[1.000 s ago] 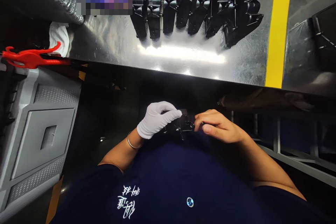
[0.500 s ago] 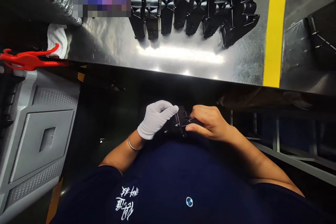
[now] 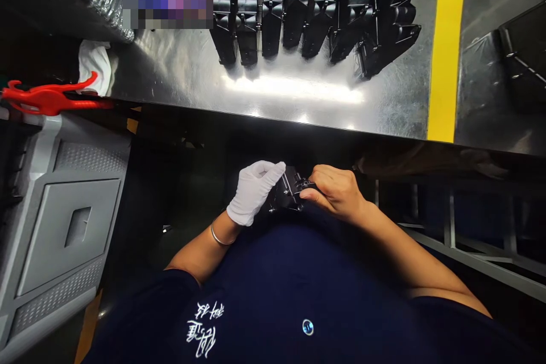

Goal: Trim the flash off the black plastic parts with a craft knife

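A glossy black plastic part is held up in front of my dark blue shirt, below the table's front edge. My left hand, in a white glove with a bracelet at the wrist, is closed and pinches its upper left edge between thumb and fingers. Bare, my right hand is closed at the part's right end, thumb below and curled fingers above. The dark piece between those fingertips seems to belong to the same part; its exact shape is too dark to make out.
Rows of similar black plastic parts stand on the metal table. Yellow tape crosses the table at right. A red air blow gun and a white cloth are at left, above a grey plastic bin.
My right hand has moved left and closed on the right end of the black part. The part has turned and risen slightly, while my left hand keeps its pinch.
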### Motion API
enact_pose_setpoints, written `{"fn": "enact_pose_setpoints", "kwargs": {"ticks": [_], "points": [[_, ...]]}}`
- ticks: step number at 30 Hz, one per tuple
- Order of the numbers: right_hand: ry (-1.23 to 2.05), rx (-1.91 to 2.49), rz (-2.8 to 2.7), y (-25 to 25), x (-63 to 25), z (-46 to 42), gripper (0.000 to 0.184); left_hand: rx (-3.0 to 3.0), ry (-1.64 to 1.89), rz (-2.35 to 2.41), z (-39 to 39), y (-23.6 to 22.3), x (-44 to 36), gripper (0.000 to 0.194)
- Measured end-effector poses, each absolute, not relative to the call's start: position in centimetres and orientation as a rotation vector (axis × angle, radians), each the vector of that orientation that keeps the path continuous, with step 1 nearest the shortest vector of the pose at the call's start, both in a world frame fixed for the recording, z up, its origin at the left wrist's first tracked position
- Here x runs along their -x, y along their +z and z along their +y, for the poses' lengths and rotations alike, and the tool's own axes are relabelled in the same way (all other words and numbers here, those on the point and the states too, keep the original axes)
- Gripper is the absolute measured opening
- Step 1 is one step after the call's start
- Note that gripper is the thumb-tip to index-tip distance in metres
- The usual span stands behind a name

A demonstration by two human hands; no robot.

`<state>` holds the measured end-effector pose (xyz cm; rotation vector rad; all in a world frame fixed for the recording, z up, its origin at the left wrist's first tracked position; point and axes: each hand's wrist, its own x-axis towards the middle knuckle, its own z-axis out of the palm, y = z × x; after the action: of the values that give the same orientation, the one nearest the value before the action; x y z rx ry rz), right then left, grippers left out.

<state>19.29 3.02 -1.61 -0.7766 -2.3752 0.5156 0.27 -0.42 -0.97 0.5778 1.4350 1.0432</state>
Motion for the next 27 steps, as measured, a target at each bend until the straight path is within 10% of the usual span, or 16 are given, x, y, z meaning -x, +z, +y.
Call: {"fn": "enact_pose_setpoints", "kwargs": {"ticks": [20,27], "points": [[0.420,0.798,-2.378,-1.56,-19.47,3.16,0.051,-0.558,1.008,1.424,0.20,-0.39,-0.59,0.047],[0.915,0.709,-2.404,-1.09,-19.75,3.64,0.053,-0.561,1.000,1.428,-0.02,-0.69,-0.49,0.045]]}}
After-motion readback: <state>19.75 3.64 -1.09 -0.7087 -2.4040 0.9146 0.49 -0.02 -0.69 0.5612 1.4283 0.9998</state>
